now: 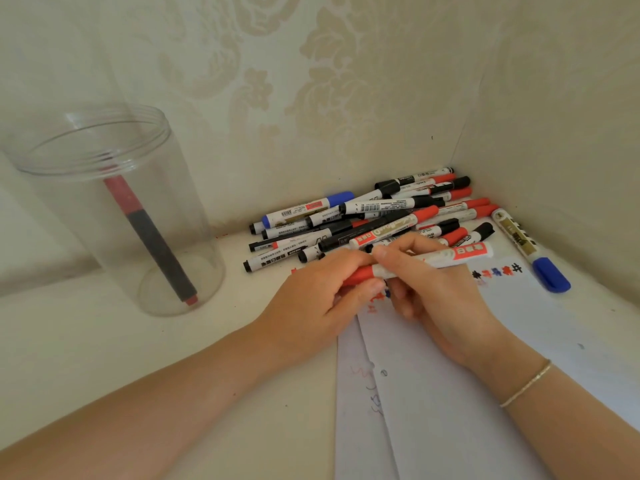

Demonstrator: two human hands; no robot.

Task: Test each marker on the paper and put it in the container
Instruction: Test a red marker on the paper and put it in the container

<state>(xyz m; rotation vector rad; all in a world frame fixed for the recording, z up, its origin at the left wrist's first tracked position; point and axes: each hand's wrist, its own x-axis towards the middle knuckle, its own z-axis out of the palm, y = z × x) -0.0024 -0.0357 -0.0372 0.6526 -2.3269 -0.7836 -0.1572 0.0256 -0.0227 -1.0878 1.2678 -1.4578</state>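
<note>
Both forearms enter from the bottom edge and meet over the paper point(450, 393), which is taken as the landmark below. A thin bracelet point(526, 384) is worn on the right wrist.

Left hand point(311, 299): fingers curled around the red cap end of a red-capped marker point(433, 259), at the paper's upper left edge. Cap is enclosed between thumb and fingers; only a strip of red is seen between them.

Right hand point(429, 289): fingers clenched on the white barrel of the same marker, directly above the paper. Thumb is laid across the top of the barrel next to the cap joint; the other fingers are wrapped underneath. The labelled far end of the barrel sticks out past the right fingers, pointing up-right. Whether the cap is seated or partly pulled cannot be told.

Red and blue test scribbles point(498, 271) are seen on the paper just right of the right hand; fainter ones lie near its lower left.

Marker pile point(374, 216): heaped just beyond the paper's far edge, in the wall corner; black, red and blue caps mixed.

One blue-capped marker point(530, 249) lies apart at the paper's far right corner.

Clear container point(114, 209): upright, well left of the paper, with one black-and-red marker point(149, 237) leaning inside.
</note>
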